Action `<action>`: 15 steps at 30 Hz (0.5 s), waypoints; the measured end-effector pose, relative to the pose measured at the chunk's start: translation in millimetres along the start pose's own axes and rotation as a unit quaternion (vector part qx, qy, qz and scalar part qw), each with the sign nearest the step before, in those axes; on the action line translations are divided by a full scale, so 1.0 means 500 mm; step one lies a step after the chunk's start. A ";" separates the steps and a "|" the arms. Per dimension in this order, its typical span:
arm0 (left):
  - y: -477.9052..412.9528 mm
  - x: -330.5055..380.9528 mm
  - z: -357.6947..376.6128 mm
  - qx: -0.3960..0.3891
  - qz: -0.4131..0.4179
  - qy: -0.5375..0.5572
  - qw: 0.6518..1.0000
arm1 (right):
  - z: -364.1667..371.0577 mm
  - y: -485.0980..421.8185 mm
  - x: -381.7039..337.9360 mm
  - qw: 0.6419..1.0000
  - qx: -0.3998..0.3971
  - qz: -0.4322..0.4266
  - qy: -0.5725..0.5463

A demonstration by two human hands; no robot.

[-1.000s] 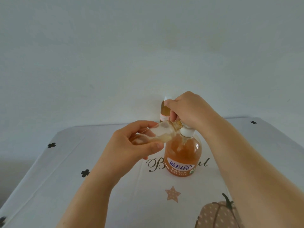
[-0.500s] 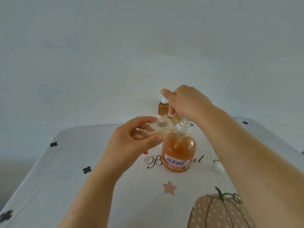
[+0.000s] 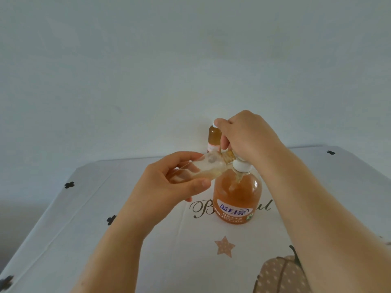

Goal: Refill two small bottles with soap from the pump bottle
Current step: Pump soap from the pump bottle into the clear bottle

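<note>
A round pump bottle [image 3: 237, 195] of orange soap stands upright on a table, a little right of centre, its blue and white label facing the viewer. The person's right hand [image 3: 251, 136] sits on top of it with the fingers curled down over the pump head, which is hidden beneath them; only the white collar [image 3: 241, 166] shows under the hand.

Just left of the collar, the left hand [image 3: 173, 187] pinches a small clear bottle [image 3: 203, 169] between thumb and fingers. This bottle is tipped almost onto its side, its open neck pointing right and meeting the pump under the right hand. A thin pool of pale soap lies along its lower side.

Farther back, partly behind the right hand's fingers, a second small bottle [image 3: 213, 140] stands upright, full of amber liquid, with a white cap.

The table wears a white cloth [image 3: 105, 229] printed with black crosses [image 3: 69, 184], dark cursive lettering [image 3: 198, 208] behind the pump bottle, a tan star [image 3: 224, 246] nearer the viewer and a dotted pumpkin [image 3: 279, 275] at the near right. A plain pale wall [image 3: 190, 60] fills the far side.
</note>
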State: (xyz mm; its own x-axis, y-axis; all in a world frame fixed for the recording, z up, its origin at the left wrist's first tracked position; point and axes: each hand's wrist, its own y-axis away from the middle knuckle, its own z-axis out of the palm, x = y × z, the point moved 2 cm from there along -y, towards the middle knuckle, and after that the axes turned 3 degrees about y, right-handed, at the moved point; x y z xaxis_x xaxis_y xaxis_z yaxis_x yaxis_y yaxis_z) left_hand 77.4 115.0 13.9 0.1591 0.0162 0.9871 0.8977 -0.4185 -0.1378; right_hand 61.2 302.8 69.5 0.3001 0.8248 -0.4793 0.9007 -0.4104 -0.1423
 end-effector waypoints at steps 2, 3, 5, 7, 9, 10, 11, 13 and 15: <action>0.002 -0.001 0.002 -0.001 -0.004 0.005 1.000 | 0.002 0.002 0.003 1.000 0.010 0.001 -0.008; 0.002 -0.001 0.002 -0.003 -0.003 0.007 1.000 | 0.002 0.002 0.003 1.000 0.010 0.001 -0.011; 0.003 0.000 0.003 -0.006 -0.003 0.007 1.000 | -0.001 0.006 0.003 1.000 0.010 0.002 -0.016; 0.004 0.001 0.002 -0.004 -0.001 0.005 1.000 | -0.002 0.008 0.002 1.000 0.014 0.003 -0.025; 0.005 0.003 0.004 -0.001 -0.003 0.000 1.000 | -0.005 0.012 0.001 0.999 0.017 0.003 -0.030; 0.006 0.004 0.004 0.000 -0.003 0.001 1.000 | -0.006 0.013 -0.001 0.999 0.019 0.002 -0.029; 0.007 0.005 0.005 0.000 -0.001 0.003 1.000 | -0.009 0.015 -0.002 0.999 0.023 -0.001 -0.026; 0.009 0.008 0.006 -0.002 0.003 0.009 1.000 | -0.015 0.017 -0.005 0.999 0.033 -0.012 -0.016; 0.011 0.013 0.009 0.000 0.009 0.019 1.000 | -0.023 0.021 -0.011 0.999 0.041 -0.022 -0.002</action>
State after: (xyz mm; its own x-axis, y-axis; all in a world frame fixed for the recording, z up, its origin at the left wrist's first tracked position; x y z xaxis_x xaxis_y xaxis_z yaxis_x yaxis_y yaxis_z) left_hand 85.3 116.7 19.1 0.1594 -0.0256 0.9869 0.8951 -0.4180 -0.1554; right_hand 72.4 298.3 80.9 0.2593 0.8414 -0.4742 0.8842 -0.4043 -0.2338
